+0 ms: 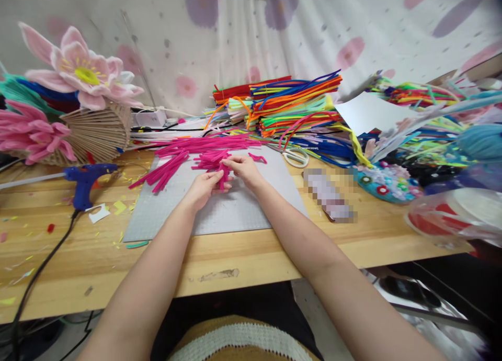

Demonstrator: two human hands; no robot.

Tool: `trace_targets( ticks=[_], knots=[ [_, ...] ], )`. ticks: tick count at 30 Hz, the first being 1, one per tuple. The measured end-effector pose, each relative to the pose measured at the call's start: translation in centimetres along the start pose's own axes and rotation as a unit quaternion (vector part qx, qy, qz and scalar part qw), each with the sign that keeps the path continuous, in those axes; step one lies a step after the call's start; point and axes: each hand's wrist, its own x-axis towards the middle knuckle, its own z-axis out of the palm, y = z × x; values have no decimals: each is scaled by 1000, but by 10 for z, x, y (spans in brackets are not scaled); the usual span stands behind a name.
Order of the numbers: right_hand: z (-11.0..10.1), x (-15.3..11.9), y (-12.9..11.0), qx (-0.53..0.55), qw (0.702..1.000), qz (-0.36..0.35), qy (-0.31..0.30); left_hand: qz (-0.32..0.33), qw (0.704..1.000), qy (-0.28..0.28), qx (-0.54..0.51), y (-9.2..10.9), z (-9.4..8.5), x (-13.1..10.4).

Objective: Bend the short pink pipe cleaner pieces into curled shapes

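Head camera: the left hand (pixel 203 190) grips magenta fuzzy stems (pixel 223 179) while the right hand (pixel 246 170) pinches them, apparently arranging them by finger; any next move calls for a steady left grip. Matching loose stems (pixel 168 170) lie left of the hands, partly over the grey mat (pixel 239 214).

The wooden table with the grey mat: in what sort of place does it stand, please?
Probably a craft workspace, perhaps for handmade flowers: a blue glue gun, stacked bundles of multicoloured fuzzy craft stems and a large pale-pink fuzzy flower suggest this.
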Motion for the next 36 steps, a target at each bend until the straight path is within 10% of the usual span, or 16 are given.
trace_targets(
  ticks=[3, 10, 16, 24, 36],
  knots=[
    [-2, 1, 0, 10, 1000, -16, 14, -17, 999, -12, -27, 0, 3, 0],
    [-17, -3, 0, -27, 983, 54, -174, -17, 999, -30, -32, -3, 1, 0],
    [-16, 4, 4, -147, 986, -29, -80, 21, 998, -19, 64, -10, 0, 4],
    [-22, 0, -3, -86, 988, 16, -124, -6, 994, -100, 48, -4, -11, 3],
    [-22, 1, -2, -82, 986, 0, -148, 61, 996, 28, 59, -2, -8, 4]
  ],
)
